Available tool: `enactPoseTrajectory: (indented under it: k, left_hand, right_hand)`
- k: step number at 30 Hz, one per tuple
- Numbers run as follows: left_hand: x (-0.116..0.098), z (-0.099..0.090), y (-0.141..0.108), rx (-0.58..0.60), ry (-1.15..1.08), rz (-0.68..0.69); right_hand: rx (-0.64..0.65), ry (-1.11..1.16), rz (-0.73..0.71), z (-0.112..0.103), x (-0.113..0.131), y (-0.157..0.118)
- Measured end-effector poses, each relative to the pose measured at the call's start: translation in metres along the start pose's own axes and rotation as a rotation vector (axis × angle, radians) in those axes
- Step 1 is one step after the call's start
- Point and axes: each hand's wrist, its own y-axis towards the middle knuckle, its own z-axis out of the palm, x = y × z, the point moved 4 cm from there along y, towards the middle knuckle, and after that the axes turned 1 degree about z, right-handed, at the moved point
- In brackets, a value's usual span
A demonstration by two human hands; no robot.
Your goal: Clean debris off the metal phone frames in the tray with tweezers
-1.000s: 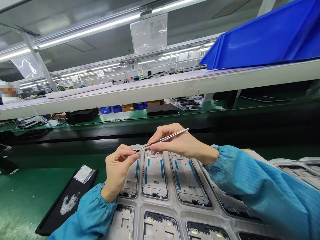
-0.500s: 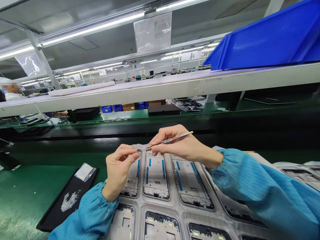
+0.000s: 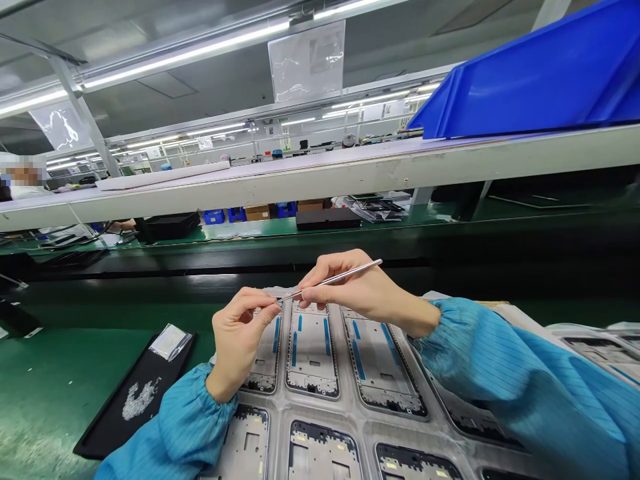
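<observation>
Between the thumb and fingers of my right hand (image 3: 350, 283) is a pair of thin metal tweezers (image 3: 345, 275), slanting down to the left. Their tip meets the fingertips of my left hand (image 3: 243, 327), which is closed in a pinch; whatever lies in that pinch is too small to make out. Below both hands, phone frames (image 3: 313, 353) with blue strips sit in the pockets of a clear plastic tray (image 3: 280, 410). Nearer to me is a row of frames (image 3: 325, 453) showing small yellowish pads.
On the green bench at left, a black tray (image 3: 107, 407) bears a heap of small clear pieces (image 3: 141, 399) and a plastic packet (image 3: 171, 342). A white shelf (image 3: 320, 177) crosses ahead, with a blue bin (image 3: 530, 80) on it at right. More frames lie at far right.
The tweezers have turned slightly in my right hand, their back end a little further left. My left hand stays nearly in place, still pinched at the tip.
</observation>
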Motion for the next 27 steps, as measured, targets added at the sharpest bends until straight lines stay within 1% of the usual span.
enactPoseTrajectory:
  k: [4, 6, 7, 9, 11, 13, 15, 16, 17, 18, 20, 21, 22, 23, 25, 27]
  left_hand:
    - [0.005, 0.002, -0.002, 0.051, 0.047, 0.052]
    - [0.011, 0.003, -0.003, 0.103, 0.088, 0.054]
    - [0.013, 0.003, -0.004, 0.137, 0.114, 0.05]
    - [0.016, 0.004, -0.003, 0.236, 0.176, 0.037]
    - [0.013, 0.013, -0.001, 0.403, 0.258, 0.054]
    - [0.004, 0.032, 0.001, 0.642, 0.326, 0.129]
    - [-0.006, 0.063, -0.002, 0.895, 0.357, 0.237]
    - [-0.01, 0.08, -0.004, 0.998, 0.367, 0.286]
    - [-0.013, 0.097, -0.006, 1.066, 0.38, 0.321]
    - [-0.015, 0.113, -0.008, 1.102, 0.408, 0.342]
    - [-0.011, 0.137, -0.009, 1.104, 0.494, 0.361]
    - [-0.005, 0.143, -0.008, 1.083, 0.542, 0.361]
    - [0.002, 0.146, -0.007, 1.053, 0.589, 0.354]
    - [0.011, 0.144, -0.005, 1.019, 0.633, 0.336]
    - [0.032, 0.135, 0.0, 0.958, 0.702, 0.274]
    - [0.048, 0.125, 0.003, 0.942, 0.725, 0.218]
  right_hand:
    - [-0.001, 0.069, -0.02, 0.001, 0.002, 0.003]
    - [-0.032, 0.084, -0.028, -0.004, 0.008, 0.005]
    - [-0.056, 0.081, -0.034, -0.01, 0.012, 0.006]
    - [-0.115, 0.045, -0.05, -0.028, 0.017, 0.006]
    - [-0.196, -0.019, -0.042, -0.054, 0.014, 0.0]
    - [-0.32, -0.055, 0.013, -0.082, -0.004, -0.011]
    - [-0.478, -0.035, 0.082, -0.106, -0.032, -0.027]
    - [-0.547, -0.019, 0.105, -0.114, -0.047, -0.035]
    - [-0.598, -0.008, 0.121, -0.12, -0.061, -0.042]
    - [-0.63, -0.001, 0.134, -0.123, -0.074, -0.048]
    - [-0.65, 0.001, 0.153, -0.125, -0.092, -0.055]
    - [-0.649, 0.001, 0.156, -0.125, -0.097, -0.057]
    - [-0.645, 0.0, 0.157, -0.125, -0.099, -0.059]
    - [-0.637, -0.002, 0.157, -0.124, -0.1, -0.06]
    - [-0.605, -0.015, 0.167, -0.121, -0.098, -0.062]
    - [-0.556, -0.04, 0.193, -0.118, -0.098, -0.064]
